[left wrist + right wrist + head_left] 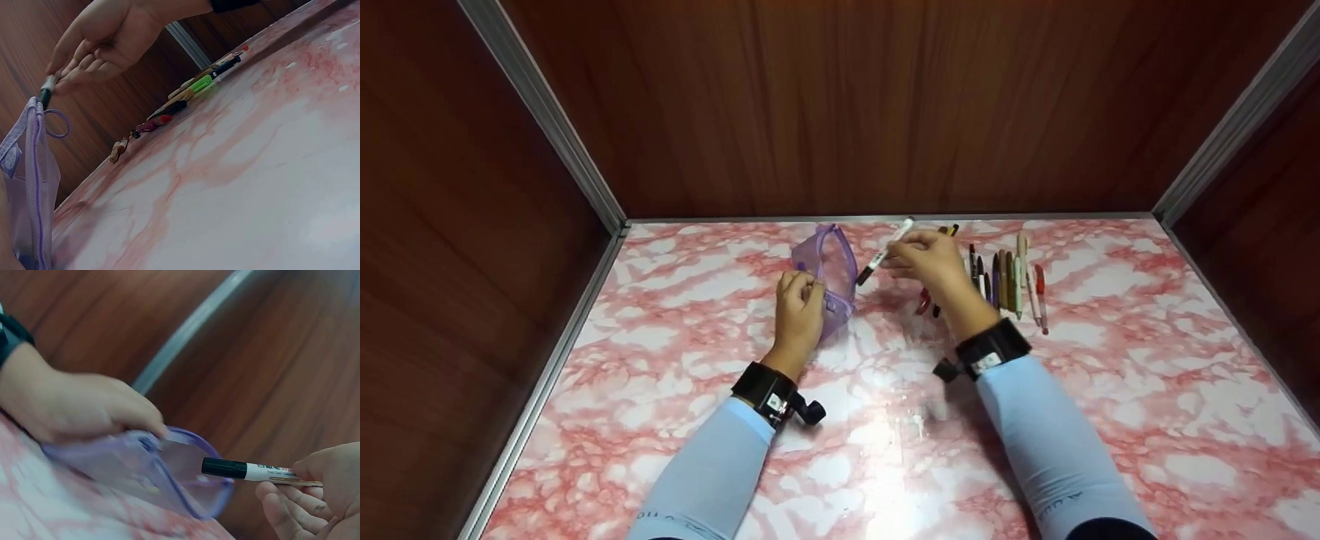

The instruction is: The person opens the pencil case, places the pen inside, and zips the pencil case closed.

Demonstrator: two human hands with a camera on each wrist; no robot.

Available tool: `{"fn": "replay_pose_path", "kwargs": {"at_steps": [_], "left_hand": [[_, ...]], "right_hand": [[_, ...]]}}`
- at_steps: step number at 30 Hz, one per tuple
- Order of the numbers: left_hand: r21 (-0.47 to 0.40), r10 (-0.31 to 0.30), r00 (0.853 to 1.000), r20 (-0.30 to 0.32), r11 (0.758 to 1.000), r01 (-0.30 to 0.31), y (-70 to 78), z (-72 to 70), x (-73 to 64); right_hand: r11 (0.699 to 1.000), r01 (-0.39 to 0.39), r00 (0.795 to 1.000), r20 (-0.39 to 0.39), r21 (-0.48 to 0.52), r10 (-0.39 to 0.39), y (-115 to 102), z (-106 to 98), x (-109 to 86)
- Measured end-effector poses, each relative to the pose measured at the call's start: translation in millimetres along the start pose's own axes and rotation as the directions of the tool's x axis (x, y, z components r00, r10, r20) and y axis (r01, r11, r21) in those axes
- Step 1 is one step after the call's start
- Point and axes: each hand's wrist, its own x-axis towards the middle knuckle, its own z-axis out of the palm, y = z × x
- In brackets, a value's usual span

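Wood-grain panels (840, 105) enclose a red-and-white marbled counter (660, 420). Fingers of the right hand (928, 259) pinch a white marker (263, 471), its black cap (224, 467) at the open mouth of a purple pouch (808, 249) pinched by the left hand (799, 309); assorted pens (1009, 279) lie farther right.

Brn panels (840, 105) w/ gry trim (547, 112) edge red/wht tbl (622, 375).

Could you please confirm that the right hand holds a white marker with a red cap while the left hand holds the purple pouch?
Not quite: the cap is black, not red, as the right wrist view shows. The right hand does hold the white marker, and the left hand holds the purple pouch.
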Motion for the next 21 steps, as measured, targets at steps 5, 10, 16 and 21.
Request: {"fn": "replay_pose_path", "kwargs": {"at_steps": [5,10,16,21], "left_hand": [[0.018,0.011,1.000,0.013,1.000,-0.011,1.1,-0.5,0.4],[0.032,0.034,0.999,0.022,0.999,-0.035,0.4,0.4,-1.4],[0.061,0.042,0.999,0.013,0.997,-0.043,-1.3,-0.6,-0.6],[0.053,0.033,0.999,0.006,0.998,-0.033,-1.4,-1.0,-0.2]], "right_hand": [[0.999,-0.016,0.999,0.043,-0.052,0.018,12,29,3.6],[0.991,-0.018,0.997,0.074,-0.133,0.028,26,47,1.8],[0.934,0.122,0.987,0.139,-0.337,-0.079,30,55,-1.7],[0.904,0.181,0.977,0.178,-0.388,-0.119,27,40,-3.4]]}}
